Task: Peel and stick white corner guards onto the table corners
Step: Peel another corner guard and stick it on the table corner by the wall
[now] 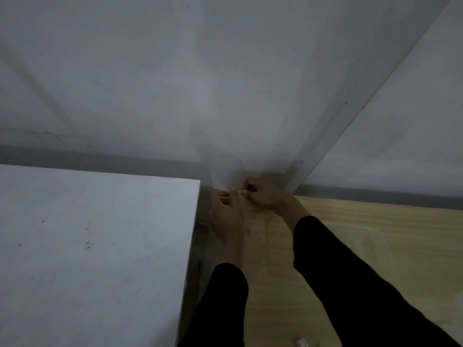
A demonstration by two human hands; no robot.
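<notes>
Pinching with both hands, the person holds a small white corner guard (223, 196) in the air just right of the far right corner (198, 182) of the white table (100, 234), close to it but not yet on it. The left hand (225, 216) has its fingers curled round the guard, of which only a pale sliver shows between them. The right hand (261, 194) is curled too, its thumb and forefinger tips meeting against the guard's right end beside the left fingertips. Whether they have hold of a backing film or the guard itself is too small and dim to tell. Judging by how easily two fingertips carry it, the guard is very light, and probably a soft or slightly springy moulded piece rather than a brittle one. It should bear a firm squeeze. The risk is more likely the adhesive face, which would grab skin or dust once it is bared. The sensible hold is on the smooth outer faces or the thin edges, with the film picked at from one corner by a nail. Both black sleeves (350, 271) reach in from the near right over the wooden floor (388, 234), and a small pale object (300, 343) lies on the floor at the near edge.
</notes>
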